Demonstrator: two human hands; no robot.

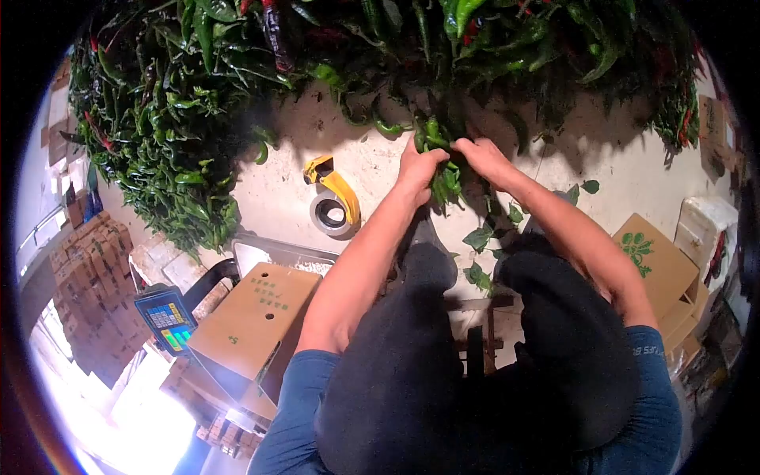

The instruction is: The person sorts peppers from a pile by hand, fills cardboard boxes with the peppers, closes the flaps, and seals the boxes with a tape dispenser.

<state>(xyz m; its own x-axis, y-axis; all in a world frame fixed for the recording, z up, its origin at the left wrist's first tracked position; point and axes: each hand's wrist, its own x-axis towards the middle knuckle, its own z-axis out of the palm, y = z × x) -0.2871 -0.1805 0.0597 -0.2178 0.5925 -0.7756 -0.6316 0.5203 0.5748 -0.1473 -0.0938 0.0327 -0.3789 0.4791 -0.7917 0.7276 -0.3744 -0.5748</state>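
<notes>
Between my two hands is a bunch of green peppers (448,180), held low in front of my knees. My left hand (418,168) is closed around the bunch from its left side, thumb across the top. On the right side, my right hand (481,158) has its fingers bent in at the bunch's upper edge; what its fingertips grip is too small to make out. Just beyond both hands lies a large heap of green peppers (522,47) with some red ones. Loose green leaves (479,239) are scattered on the floor below my right forearm.
A yellow tape dispenser (339,194) with a tape roll stands left of my hands. At the lower left are a cardboard box (252,317) and a scale display (165,319). More peppers (158,127) pile up at the left. An open carton (655,265) and a white foam box (701,226) are at the right.
</notes>
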